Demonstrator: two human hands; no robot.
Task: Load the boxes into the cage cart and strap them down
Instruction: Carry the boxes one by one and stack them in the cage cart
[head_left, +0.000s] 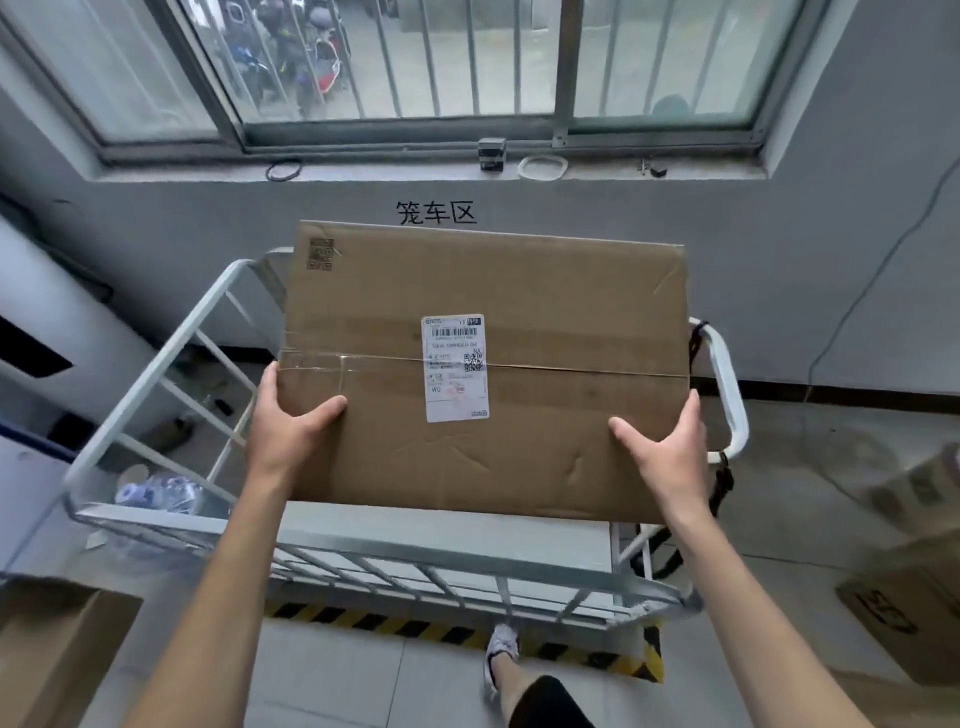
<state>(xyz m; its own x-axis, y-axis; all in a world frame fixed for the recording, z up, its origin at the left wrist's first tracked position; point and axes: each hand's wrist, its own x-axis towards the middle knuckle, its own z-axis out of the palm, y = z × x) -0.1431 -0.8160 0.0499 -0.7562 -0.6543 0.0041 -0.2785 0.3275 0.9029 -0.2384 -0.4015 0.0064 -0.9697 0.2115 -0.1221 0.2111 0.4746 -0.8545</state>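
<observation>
The box (561, 301) hangs over the cage cart (156, 366); left hand (291, 431), right hand (670, 444) clasp it.

A grey wall (571, 208) carries black painted characters (436, 213) beneath a barred window (415, 62), daylight coming through. Parked scooters (311, 57) show outside. A cable (857, 301) trails down the wall. Yellow-black hazard tape (415, 626) crosses the pale tiled floor (363, 675).

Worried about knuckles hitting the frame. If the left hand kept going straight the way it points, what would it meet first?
Probably the cage cart's far rail. The left hand, gripping the cardboard box, points forward over the open cart toward the wall; depth is unclear.
</observation>
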